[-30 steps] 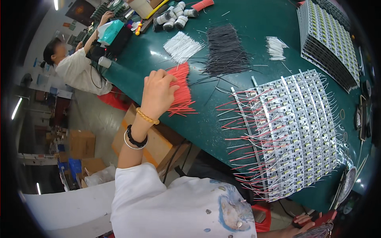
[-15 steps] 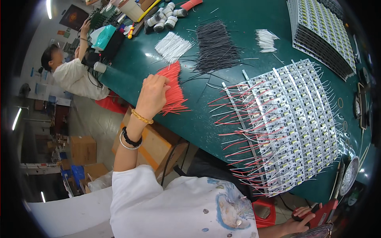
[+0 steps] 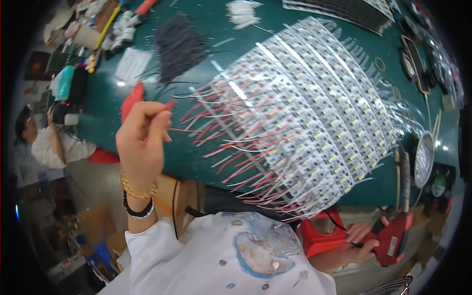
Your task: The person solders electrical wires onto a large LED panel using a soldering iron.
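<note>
My left hand is closed in a pinch on a thin red wire, which sticks out to the right of the fingers. Just behind the hand lies a pile of red wires, partly covered by it. To the right, a panel of joined white circuit-board strips spreads over the table, with red and white wires fringing its left side. Low at the right, my right hand grips a red-and-black hand tool; the tool's working end cannot be made out.
On the green table lie black wires, white wires and a smaller white bundle. Stacked boards stand at the back. A round metal dish is at the right edge. Another person sits far left.
My left hand has lifted off the red wire pile and moved right, now with a red wire in its fingers. The view has turned rightward; my right hand still grips the tool.
</note>
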The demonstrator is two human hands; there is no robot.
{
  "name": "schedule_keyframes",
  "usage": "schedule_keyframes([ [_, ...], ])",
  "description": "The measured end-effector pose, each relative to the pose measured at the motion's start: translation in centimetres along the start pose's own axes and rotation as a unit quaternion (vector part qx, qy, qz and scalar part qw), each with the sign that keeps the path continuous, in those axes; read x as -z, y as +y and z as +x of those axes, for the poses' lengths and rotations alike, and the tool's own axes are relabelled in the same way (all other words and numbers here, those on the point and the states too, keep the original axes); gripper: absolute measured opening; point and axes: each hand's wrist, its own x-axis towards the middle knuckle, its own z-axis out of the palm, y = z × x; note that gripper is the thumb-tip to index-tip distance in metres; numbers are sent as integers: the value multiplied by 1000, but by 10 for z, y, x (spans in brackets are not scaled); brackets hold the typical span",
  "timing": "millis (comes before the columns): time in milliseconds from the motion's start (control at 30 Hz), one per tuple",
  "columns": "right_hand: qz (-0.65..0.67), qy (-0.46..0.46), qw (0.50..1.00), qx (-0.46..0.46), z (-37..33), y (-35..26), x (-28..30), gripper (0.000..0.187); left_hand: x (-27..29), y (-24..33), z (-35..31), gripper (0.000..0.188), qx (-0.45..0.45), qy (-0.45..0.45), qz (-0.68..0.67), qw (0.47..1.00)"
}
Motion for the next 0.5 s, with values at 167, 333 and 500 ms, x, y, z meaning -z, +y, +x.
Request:
schedule_keyframes([
  [167, -30, -74, 997, 2, -14, -8, -23, 70, -65, 16, -7, 3, -90, -116, -27, 989],
  [333, -14, -121, 993, -4, -21, 1, -27, 70, -112, 44, -26, 8, -119, -172, -22, 978],
  [500, 26, -160, 985, -57, -27, -2, -14, 72, -141, 34, -44, 16, -165, -148, 45, 974],
])
